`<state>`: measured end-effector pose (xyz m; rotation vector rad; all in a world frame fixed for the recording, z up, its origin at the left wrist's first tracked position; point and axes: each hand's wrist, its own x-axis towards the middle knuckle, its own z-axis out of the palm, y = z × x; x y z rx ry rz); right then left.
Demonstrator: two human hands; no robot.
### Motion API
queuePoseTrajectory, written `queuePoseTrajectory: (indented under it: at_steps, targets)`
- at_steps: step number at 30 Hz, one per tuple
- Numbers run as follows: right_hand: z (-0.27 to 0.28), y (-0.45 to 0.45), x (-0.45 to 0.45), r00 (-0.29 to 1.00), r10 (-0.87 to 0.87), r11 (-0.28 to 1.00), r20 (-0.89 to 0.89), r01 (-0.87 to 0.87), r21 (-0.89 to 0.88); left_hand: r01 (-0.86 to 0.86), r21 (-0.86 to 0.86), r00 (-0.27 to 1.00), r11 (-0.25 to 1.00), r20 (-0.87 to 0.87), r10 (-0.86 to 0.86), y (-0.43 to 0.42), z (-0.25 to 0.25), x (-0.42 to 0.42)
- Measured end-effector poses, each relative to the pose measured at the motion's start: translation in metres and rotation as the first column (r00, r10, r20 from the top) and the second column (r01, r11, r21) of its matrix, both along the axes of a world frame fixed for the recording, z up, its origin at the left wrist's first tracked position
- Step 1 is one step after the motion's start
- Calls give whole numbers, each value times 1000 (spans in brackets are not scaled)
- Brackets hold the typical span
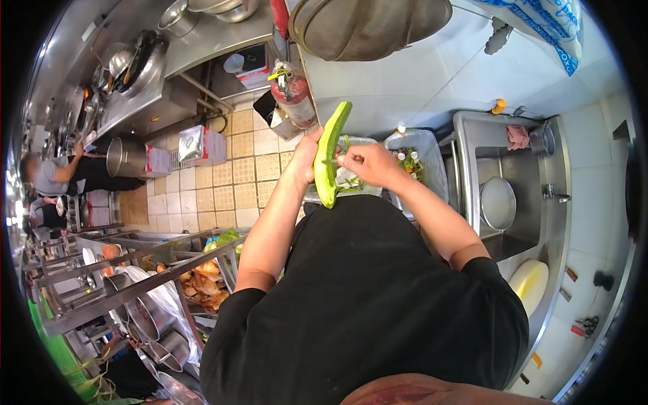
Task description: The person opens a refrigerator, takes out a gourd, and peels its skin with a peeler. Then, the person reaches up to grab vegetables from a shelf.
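Observation:
My left hand (308, 156) is wrapped round a long green gourd (329, 154), held lengthwise in front of me. Its skin is pale and bright green in places, darker in strips. On its other side my right hand (370, 164) is closed in a pinch close against the gourd. What those fingers hold is too small and hidden to make out. Beneath both hands, partly covered by them, stands a light container (314, 197) with green peelings (351, 181) in it.
Right of me are a lined bin (435, 152) with scraps and a metal sink (466, 128) holding a round pan (497, 204). A fire extinguisher (294, 94) stands ahead. At left are a metal rack (121, 297), a large pot (126, 157) and another person (61, 172).

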<state>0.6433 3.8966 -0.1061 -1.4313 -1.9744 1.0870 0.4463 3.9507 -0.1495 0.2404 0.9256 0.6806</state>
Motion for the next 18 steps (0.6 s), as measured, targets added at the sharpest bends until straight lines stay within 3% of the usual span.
queuePoseTrajectory:
  at_steps: [4,6,7,9,10,12,13,15,18]
  targets:
    - [-38,41,12,975,-215,976,52,216,-15,86,-11,994,996,63,-86,-11,5,-1]
    - [-45,57,21,883,-438,899,168,435,57,100,-32,992,994,83,-97,-13,5,-2]
    - [-44,54,20,883,-439,898,165,435,59,100,-29,992,995,81,-98,-11,6,-3]
    - [-36,37,14,912,-367,919,-185,386,80,61,30,997,998,36,-62,-8,4,-8]
    - [-16,20,7,943,-246,968,-223,250,-9,58,30,998,998,38,-59,-5,0,-8]
    - [10,-9,-7,928,88,995,-361,-68,68,-82,-6,997,997,14,82,4,-8,-7]
    - [12,-16,-8,929,90,995,-360,-70,68,-83,-5,996,997,14,83,6,-11,-9]
    - [13,-23,-9,941,293,952,-168,-269,148,-20,-26,992,999,120,23,8,-15,-17]
    - [10,-18,2,977,186,976,-103,-171,135,-13,15,999,1000,49,12,10,-15,-19]
